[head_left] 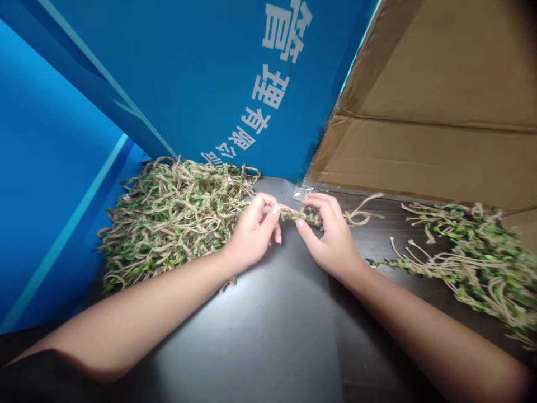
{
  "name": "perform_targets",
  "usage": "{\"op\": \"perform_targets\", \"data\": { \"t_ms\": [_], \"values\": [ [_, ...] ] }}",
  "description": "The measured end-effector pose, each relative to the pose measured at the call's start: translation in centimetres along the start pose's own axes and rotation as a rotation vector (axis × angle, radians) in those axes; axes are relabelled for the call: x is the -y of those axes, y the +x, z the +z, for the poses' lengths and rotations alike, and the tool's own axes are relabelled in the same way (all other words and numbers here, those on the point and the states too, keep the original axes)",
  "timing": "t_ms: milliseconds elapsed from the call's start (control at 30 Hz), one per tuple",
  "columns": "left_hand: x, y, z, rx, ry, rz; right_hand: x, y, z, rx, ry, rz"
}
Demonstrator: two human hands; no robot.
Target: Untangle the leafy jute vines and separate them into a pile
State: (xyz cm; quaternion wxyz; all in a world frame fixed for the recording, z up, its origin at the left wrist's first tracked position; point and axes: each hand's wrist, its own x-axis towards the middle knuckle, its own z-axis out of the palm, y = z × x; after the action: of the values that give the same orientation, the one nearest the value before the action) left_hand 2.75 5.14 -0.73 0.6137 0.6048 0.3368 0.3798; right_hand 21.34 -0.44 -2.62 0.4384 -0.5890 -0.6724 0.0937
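Far left stands a blue printed board [50, 184] with pale diagonal stripes, leaning in over the dark tabletop [260, 336]. Against its foot lies a heap of jute twine garlands [172, 215] with small green leaves, tangled loosely and touching the blue cardboard box [201, 78] behind it. That box face carries large white Chinese characters running on a slant; the stroke shapes are plain enough, but they sit upside down from here and I cannot read them with certainty. Just right of the heap comes the left hand [254, 232], its fingers curled in with thumb and forefinger pressed together on one end of a short leafy twine strand [308, 214]. The strand spans the small gap between the hands, raised a little off the table, in front of the box corner. The right hand [329, 232] pinches the strand's other end between thumb and bent fingers, the remaining fingers folded loosely; a knotted loop of bare twine trails out from it to the right. Behind it a scrap of clear plastic film [302, 192] lies at the box corner. Further right rises a plain brown cardboard box [440, 112] with its flap angled, and beneath it a second bundle of leafy twine [474, 252] sprawls along the table edge, well apart from the hands
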Motion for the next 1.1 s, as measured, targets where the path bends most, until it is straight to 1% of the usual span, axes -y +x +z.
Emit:
{"op": "perform_targets", "data": {
  "t_ms": [67,200,300,367,467,567,733,800,867,933,967,1000,1100],
  "values": [
    [-0.1,0.1,0.0,0.004,-0.059,-0.024,0.1,0.0,0.0,0.005,0.009,-0.018],
    [-0.3,0.4,0.1,-0.026,-0.148,-0.041,0.4,0.0,-0.2,0.028,0.015,-0.032],
    [-0.3,0.4,0.0,-0.008,-0.197,-0.069,0.5,0.1,-0.3,0.023,0.009,-0.02],
    [-0.2,0.3,0.0,0.01,-0.191,-0.074,0.5,0.1,-0.4,0.011,0.004,-0.014],
    [0.0,0.1,-0.1,0.0,-0.088,-0.03,0.2,0.1,-0.3,0.008,-0.031,0.007],
    [0.0,-0.2,0.0,-0.085,0.052,0.061,0.0,0.1,-0.2,0.044,-0.046,-0.002],
    [-0.2,0.0,-0.2,-0.316,0.189,0.214,0.0,0.2,-0.1,0.077,-0.008,-0.055],
    [-0.4,0.0,-0.3,-0.358,0.265,0.264,0.1,0.2,-0.2,0.079,0.004,-0.065],
    [-0.6,0.0,-0.4,-0.369,0.38,0.319,0.1,0.2,-0.2,0.071,0.017,-0.067],
    [-0.9,-0.2,-0.4,-0.36,0.488,0.38,0.2,0.2,-0.2,0.057,0.032,-0.065],
    [-1.0,-0.3,-0.4,-0.335,0.528,0.408,0.2,0.2,-0.3,0.052,0.041,-0.065],
    [-1.1,-0.4,-0.3,-0.283,0.559,0.43,0.3,0.3,-0.3,0.05,0.05,-0.065],
    [-1.1,-0.7,-0.2,-0.015,0.658,0.449,0.5,0.3,-0.5,0.043,0.075,-0.07]
  ]
}}
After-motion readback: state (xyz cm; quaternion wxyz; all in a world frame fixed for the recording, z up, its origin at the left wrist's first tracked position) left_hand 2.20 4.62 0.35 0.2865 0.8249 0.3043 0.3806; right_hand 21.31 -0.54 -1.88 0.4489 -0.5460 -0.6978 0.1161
